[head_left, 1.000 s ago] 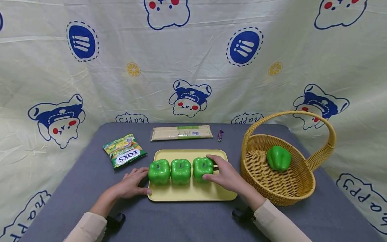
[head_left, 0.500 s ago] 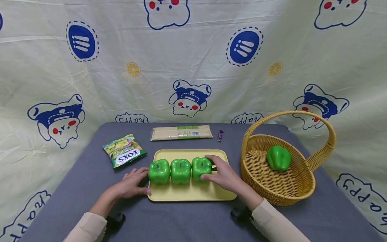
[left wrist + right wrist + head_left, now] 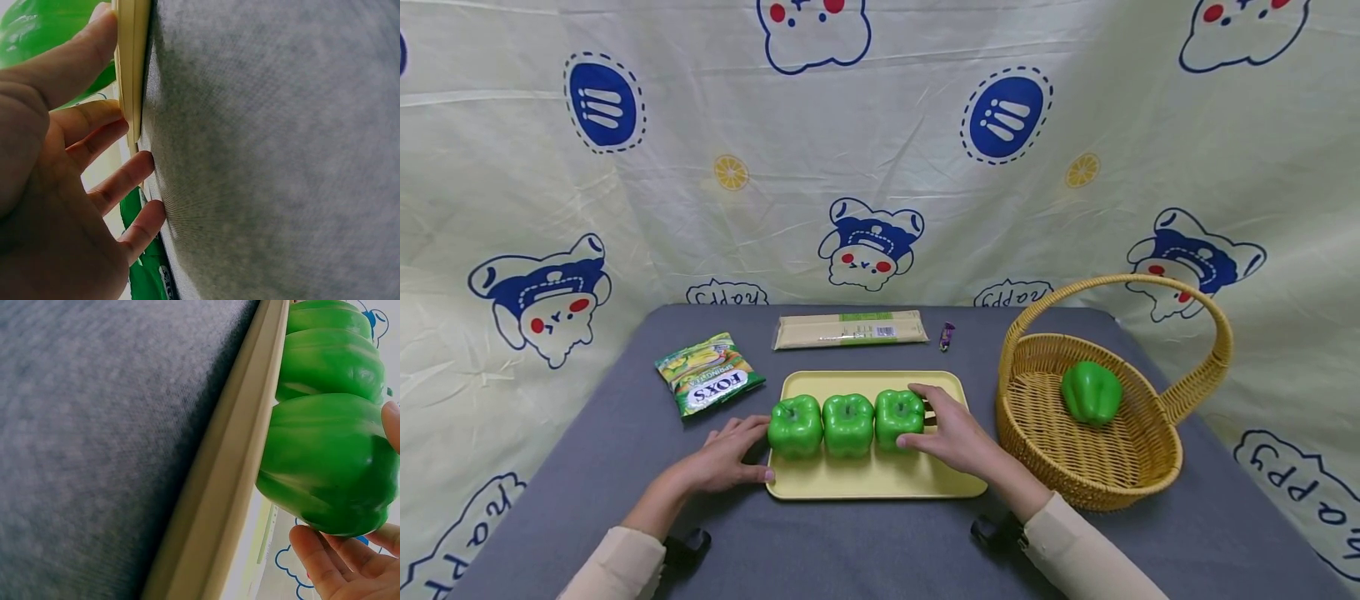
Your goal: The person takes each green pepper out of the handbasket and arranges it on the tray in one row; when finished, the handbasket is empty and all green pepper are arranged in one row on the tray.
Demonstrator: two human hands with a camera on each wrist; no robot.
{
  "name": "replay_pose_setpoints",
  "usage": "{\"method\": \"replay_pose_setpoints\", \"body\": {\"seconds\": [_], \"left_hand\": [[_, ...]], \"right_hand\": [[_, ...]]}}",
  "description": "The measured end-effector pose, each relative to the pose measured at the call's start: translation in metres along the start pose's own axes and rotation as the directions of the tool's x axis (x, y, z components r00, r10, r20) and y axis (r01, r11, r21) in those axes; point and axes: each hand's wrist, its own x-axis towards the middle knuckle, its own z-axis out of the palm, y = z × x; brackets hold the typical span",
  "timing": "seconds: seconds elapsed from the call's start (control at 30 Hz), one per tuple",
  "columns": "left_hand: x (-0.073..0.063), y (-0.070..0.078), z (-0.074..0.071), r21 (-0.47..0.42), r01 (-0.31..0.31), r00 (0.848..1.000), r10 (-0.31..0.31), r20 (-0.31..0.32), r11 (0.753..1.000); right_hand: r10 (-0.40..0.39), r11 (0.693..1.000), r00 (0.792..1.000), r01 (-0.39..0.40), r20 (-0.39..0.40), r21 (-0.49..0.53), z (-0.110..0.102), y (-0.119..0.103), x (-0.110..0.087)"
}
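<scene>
Three green bell peppers stand in a row on a pale yellow tray (image 3: 880, 487). The right hand (image 3: 955, 429) holds the rightmost bell pepper (image 3: 898, 419) between thumb and fingers; in the right wrist view this pepper (image 3: 328, 462) sits over the tray rim (image 3: 228, 462). Its left side is right at the middle bell pepper (image 3: 848, 425). At the tray's left edge, the left hand (image 3: 726, 457) has its fingers loosely spread beside the left bell pepper (image 3: 795, 426). Its thumb (image 3: 75, 59) and fingertips lie at the tray rim in the left wrist view.
A wicker basket (image 3: 1105, 492) with a tall handle stands at the right, holding another green bell pepper (image 3: 1092, 392). A green Fox's bag (image 3: 709, 375) lies at the left. Behind the tray are a long flat packet (image 3: 850, 329) and a small purple wrapped sweet (image 3: 946, 337).
The right hand has shifted slightly left with the right bell pepper, bringing it closer to the middle one. The left hand has stayed still.
</scene>
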Motion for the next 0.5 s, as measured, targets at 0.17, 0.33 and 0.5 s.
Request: {"method": "replay_pose_setpoints", "body": {"seconds": [0.17, 0.33, 0.5], "left_hand": [[0.0, 0.0, 0.0, 0.004, -0.001, 1.0, 0.001, 0.002, 1.0], [0.0, 0.001, -0.001, 0.014, -0.013, 1.0, 0.013, 0.003, 1.0], [-0.001, 0.002, -0.001, 0.015, -0.024, 1.0, 0.024, -0.001, 1.0]], "right_hand": [[-0.007, 1.0, 1.0, 0.007, 0.001, 0.001, -0.003, 0.0, -0.001], [-0.027, 1.0, 0.999, 0.027, -0.019, -0.014, -0.01, -0.004, -0.003], [-0.044, 0.998, 0.998, 0.042, -0.04, -0.044, -0.019, -0.011, -0.005]]}}
